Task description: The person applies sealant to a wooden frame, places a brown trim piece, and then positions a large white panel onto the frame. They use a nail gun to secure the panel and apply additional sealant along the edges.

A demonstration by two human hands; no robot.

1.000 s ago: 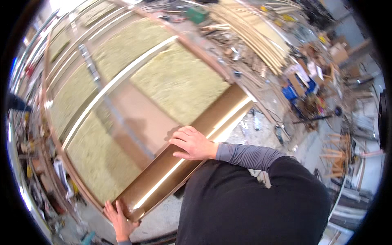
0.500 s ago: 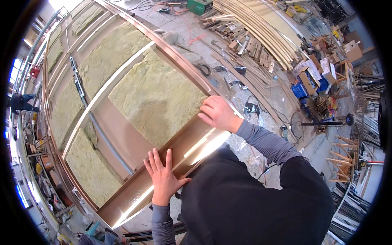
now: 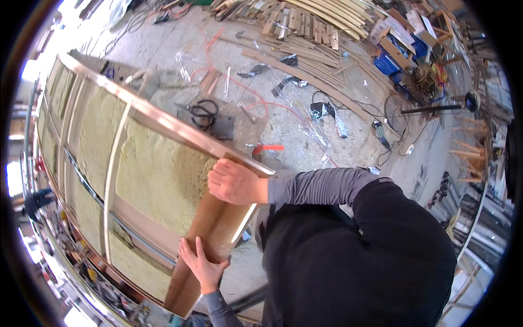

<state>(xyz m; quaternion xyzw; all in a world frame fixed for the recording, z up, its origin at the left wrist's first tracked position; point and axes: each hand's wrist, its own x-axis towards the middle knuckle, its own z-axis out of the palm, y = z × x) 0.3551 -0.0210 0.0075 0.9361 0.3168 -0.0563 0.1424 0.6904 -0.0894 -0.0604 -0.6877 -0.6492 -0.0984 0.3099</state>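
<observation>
A long copper-coloured metal channel (image 3: 218,231) forms the near end of a large door-like panel. My left hand (image 3: 201,267) is open, its fingers spread against the lower part of this channel. At the upper corner, my right hand (image 3: 237,182) is closed, its fingers curled over the channel's inner lip; the fingertips are hidden. Beside that hand lies a yellowish mineral wool slab (image 3: 158,169) inside the frame. A pale cross strip (image 3: 115,147) bounds the slab, and the copper-coloured side rail (image 3: 163,121) meets the channel near my right hand.
Beyond the rail, black scissors (image 3: 204,113), a red-orange strip (image 3: 269,147) and plastic scraps lie on the concrete floor. Wood offcuts (image 3: 299,24) and boxes (image 3: 395,52) stand farther back. A dark rod (image 3: 436,108) is at the right. Another person (image 3: 38,201) is at the far left.
My view has turned, so the panel appears farther left. My right hand has gone from a looser grip to a tighter fist at the corner. My left hand remains spread on the channel.
</observation>
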